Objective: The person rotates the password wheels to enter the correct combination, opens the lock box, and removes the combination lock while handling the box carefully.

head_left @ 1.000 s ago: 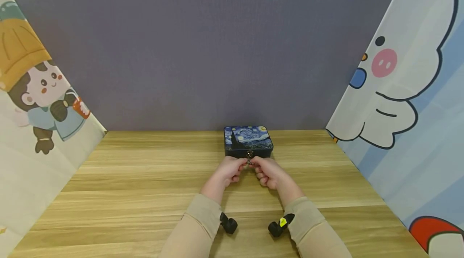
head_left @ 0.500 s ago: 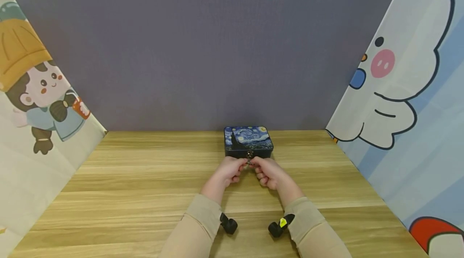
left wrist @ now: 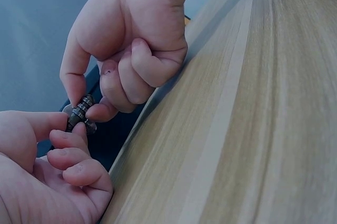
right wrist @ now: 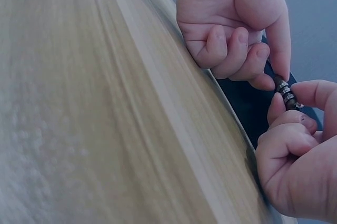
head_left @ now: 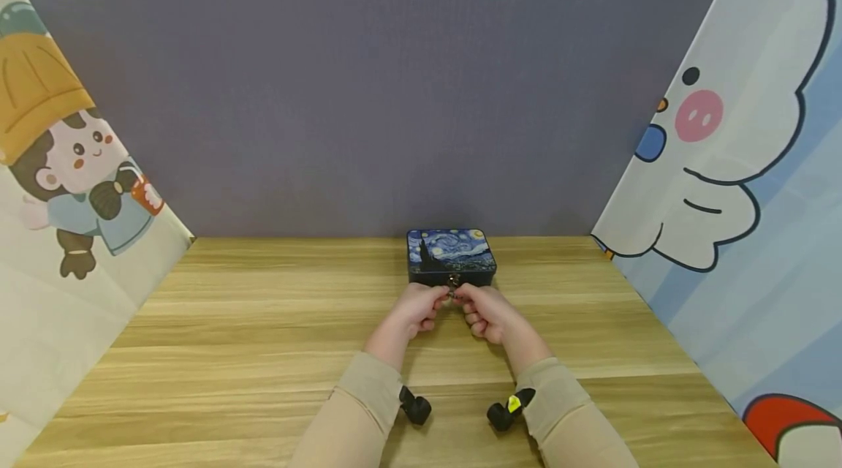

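Note:
A dark box [head_left: 450, 251] with a blue starry-night picture on its lid sits shut at the back of the table. At the clasp [head_left: 453, 280] on its front hangs a small dark combination padlock [left wrist: 80, 111] with rows of number dials. My left hand [head_left: 416, 307] pinches one end of the padlock between thumb and forefinger. From the other side, my right hand [head_left: 488, 312] pinches the opposite end the same way. The other fingers of both hands are curled in toward the palms. The fingertips partly cover the padlock [right wrist: 286, 94] in the right wrist view.
The wooden table [head_left: 263, 351] runs back to a grey panel [head_left: 395, 88]. Cartoon-printed sheets flank it at left [head_left: 39, 248] and right [head_left: 776, 248]. Small black devices, one on the left cuff [head_left: 416, 407] and one on the right cuff [head_left: 501, 417], stick out over the table.

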{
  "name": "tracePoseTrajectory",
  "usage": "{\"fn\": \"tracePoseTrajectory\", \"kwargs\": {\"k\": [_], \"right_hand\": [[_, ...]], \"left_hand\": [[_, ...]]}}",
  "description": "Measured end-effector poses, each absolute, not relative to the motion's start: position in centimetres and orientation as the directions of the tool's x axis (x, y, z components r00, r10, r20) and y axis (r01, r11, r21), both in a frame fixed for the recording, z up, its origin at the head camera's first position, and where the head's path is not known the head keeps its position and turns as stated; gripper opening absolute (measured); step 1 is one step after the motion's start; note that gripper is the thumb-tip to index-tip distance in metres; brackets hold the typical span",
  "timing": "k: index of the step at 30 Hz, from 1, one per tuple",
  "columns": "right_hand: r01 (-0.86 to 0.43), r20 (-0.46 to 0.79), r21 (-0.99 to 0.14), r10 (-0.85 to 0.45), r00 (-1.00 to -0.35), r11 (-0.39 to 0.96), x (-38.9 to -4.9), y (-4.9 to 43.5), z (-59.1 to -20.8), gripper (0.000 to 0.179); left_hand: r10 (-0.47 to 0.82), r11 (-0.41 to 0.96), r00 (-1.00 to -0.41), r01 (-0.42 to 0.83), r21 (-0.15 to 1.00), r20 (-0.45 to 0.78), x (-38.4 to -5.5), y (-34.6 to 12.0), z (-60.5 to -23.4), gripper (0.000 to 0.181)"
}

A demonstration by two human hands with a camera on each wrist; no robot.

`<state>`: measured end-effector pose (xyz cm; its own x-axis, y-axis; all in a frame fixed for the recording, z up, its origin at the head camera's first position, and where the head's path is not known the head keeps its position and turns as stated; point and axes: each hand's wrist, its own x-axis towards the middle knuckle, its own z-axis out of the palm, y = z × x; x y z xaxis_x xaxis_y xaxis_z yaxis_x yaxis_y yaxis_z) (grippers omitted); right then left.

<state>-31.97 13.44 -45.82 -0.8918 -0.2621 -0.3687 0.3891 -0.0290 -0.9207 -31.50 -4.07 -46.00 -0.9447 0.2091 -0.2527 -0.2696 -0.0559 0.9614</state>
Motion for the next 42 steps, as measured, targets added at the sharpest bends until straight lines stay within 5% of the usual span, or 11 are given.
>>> {"fn": "tracePoseTrajectory", "kwargs": {"k": [42], "right_hand": [[0.466, -0.432, -0.884, -0.295, -0.852, -0.05, -31.88, 13.71, -45.07, 0.037]], "left_hand": [[0.211, -0.057, -0.95, -0.245, 0.968, -0.229, -31.58, -4.11, -46.14, 0.024]]}}
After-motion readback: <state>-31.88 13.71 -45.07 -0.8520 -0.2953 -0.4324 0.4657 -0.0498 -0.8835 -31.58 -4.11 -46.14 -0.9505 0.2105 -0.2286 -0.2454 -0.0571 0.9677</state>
